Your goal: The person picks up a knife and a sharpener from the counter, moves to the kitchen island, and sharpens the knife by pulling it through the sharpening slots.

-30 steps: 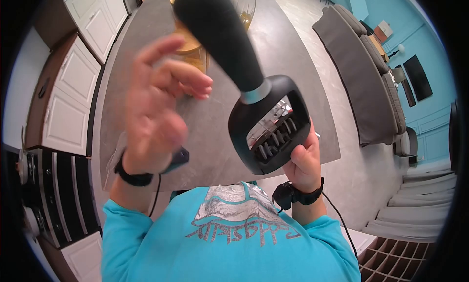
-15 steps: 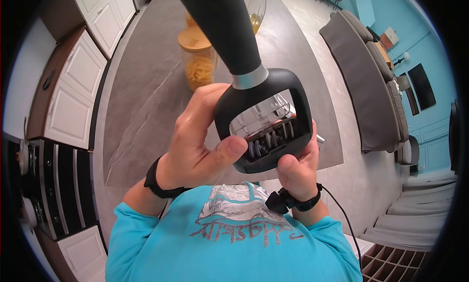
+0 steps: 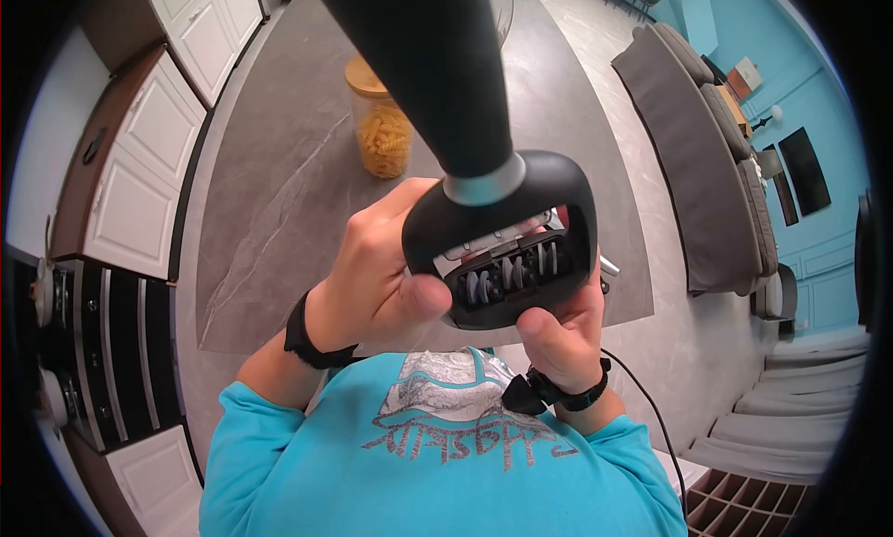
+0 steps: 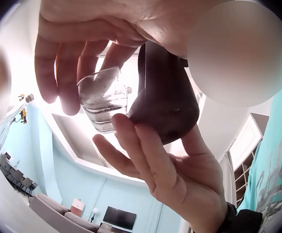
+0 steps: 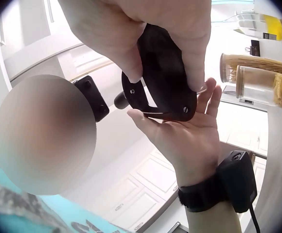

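Roller tool (image 3: 493, 230), black, thick handle, bladed-wheel head: held up above bench (image 3: 279, 193), close to head camera. Left hand (image 3: 372, 276): fingers clasping head's left side. Right hand (image 3: 563, 328): fingers gripping head's lower right. Pasta jar (image 3: 381, 118) on bench beyond.

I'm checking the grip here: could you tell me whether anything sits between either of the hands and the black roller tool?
Nothing visible does. The left hand grips the black roller tool at its head directly, thumb on the frame, and the right hand holds it bare from below. The pasta jar stands apart on the countertop.
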Demonstrator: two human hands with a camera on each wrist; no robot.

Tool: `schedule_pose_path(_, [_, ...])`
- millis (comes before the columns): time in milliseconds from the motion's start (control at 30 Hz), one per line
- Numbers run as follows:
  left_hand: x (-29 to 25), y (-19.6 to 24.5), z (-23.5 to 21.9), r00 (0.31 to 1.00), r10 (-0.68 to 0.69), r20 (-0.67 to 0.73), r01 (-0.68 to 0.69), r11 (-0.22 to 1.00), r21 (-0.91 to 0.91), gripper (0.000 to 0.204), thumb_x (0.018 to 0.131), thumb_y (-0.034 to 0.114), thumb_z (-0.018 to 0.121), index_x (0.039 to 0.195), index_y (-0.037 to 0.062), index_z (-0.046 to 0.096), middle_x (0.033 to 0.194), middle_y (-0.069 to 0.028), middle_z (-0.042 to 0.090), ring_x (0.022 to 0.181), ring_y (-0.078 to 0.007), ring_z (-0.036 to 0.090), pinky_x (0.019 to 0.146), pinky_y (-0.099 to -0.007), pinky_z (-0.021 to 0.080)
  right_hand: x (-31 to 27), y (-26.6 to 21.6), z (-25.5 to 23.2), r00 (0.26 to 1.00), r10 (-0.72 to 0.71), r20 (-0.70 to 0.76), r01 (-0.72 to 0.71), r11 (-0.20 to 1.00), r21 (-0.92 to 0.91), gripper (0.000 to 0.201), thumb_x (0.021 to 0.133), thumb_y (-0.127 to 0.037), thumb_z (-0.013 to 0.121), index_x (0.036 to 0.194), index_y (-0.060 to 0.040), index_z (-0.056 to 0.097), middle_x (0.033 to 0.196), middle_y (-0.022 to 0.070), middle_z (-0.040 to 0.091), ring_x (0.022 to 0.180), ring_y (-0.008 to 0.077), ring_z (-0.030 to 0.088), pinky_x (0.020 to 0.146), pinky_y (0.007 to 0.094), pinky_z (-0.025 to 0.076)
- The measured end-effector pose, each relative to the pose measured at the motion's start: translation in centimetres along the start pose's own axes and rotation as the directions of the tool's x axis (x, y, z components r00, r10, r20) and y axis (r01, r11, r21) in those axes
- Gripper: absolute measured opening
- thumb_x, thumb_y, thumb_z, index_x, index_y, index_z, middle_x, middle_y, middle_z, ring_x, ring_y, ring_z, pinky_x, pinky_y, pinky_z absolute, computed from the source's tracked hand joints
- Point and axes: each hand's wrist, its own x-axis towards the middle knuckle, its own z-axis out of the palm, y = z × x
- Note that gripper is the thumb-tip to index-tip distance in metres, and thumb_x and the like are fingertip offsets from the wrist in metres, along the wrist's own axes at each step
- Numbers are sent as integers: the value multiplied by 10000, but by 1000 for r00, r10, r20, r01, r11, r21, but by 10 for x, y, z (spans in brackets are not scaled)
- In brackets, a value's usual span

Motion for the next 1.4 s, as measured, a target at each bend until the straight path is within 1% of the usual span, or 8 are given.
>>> schedule_pose_path(467, [-12,-31,6,995,78,66,-93,956,279,1084,776,774,450,1396,-91,245,1234,-298,494,1045,-376,581,848,-388,476,8,6,-12,979,200,-42,-187,960,206,663,777,-10,597,1363,-31,289,1260,130,489,1167,234,525,982,392,452])
schedule_pose_path(600, [-30,-29,11,981,-196,-13,195,979,-58,1028,809,710,506,1412,-72,223,1235,-250,504,951,-235,594,778,-320,485,9,5,-18,985,174,10,-167,927,336,612,814,17,545,1366,-31,287,1271,144,486,1175,260,528,980,412,462])
schedule_pose_path(667, [-35,-27,11,863,-440,247,503,786,-359,883,874,646,473,1376,-60,302,1103,-175,575,866,-164,572,727,-300,482,4,12,-25,973,232,-6,-206,876,436,612,843,-23,567,1383,-32,279,1298,151,474,1197,269,515,991,421,460])
schedule_pose_path(733, [-37,-26,21,894,-371,252,440,835,-330,851,910,633,390,1421,-34,254,1147,-94,547,923,-128,570,740,-277,497,1,21,-29,972,234,23,-217,857,467,645,858,-96,620,1400,-36,276,1314,148,468,1181,261,526,978,417,474])
schedule_pose_path(867, [-43,-18,22,815,-437,381,565,745,-355,621,990,420,365,1409,-30,273,1128,-104,558,810,-109,597,633,-238,509,3,15,-16,977,204,-65,-166,913,373,409,769,-28,499,1176,8,478,1112,122,590,1015,231,605,905,378,507])
schedule_pose_path(1067, [-42,-5,24,759,-502,414,650,605,-459,494,1008,235,367,1407,-41,273,1152,-117,557,845,-126,598,698,-265,505,0,19,-17,958,230,-171,-196,961,194,627,753,-43,562,1341,23,356,1204,185,532,1153,298,550,985,421,465])
schedule_pose_path(1133, [-44,-9,27,878,-398,266,474,802,-364,442,997,273,411,1313,-34,390,891,-81,574,645,-108,579,558,-253,505,-2,15,-12,956,211,-202,-179,970,166,861,686,-42,680,1435,-98,259,1375,162,418,1249,280,454,1046,419,385])
schedule_pose_path(1400, [-46,-4,22,917,-325,232,390,855,-341,353,987,220,461,1200,-58,507,874,-75,546,624,-98,601,511,-222,513,-9,18,-9,994,-14,-110,-6,984,-177,785,841,-98,619,1468,-83,147,1354,135,423,1198,215,463,997,383,396])
